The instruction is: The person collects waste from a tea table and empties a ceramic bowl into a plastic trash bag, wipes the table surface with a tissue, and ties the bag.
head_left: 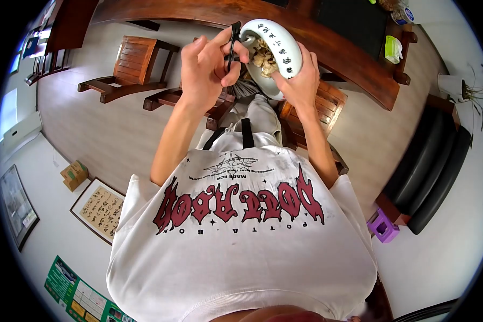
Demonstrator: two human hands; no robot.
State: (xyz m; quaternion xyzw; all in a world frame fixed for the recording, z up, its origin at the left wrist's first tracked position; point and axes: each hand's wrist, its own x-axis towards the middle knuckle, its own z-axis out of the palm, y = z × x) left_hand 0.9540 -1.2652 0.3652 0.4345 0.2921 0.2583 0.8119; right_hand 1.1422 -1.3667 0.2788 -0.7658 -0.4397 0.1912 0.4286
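Note:
My right hand (301, 80) grips a white ceramic bowl (280, 40) by its right side, thumb over the rim. Black characters run along the thick, inward-curving rim, and the bowl is tilted. Inside lies a heap of yellowish-brown bits (263, 58), too small to name. At the bowl's left edge, my left hand (209, 64) has its fingers curled around a slim black tool (233, 45), which looks like tongs or tweezers. The tool's upper end is close to the rim; I cannot tell if they touch. Beneath the bowl, dark crumpled plastic (244, 87) shows in part.
A long wooden table (338, 53) crosses the far side, with a green tissue pack (393, 49) on it. Wooden chairs (134, 67) stand at left and near my legs. A black sofa (426, 161) and a purple stool (382, 225) are at right.

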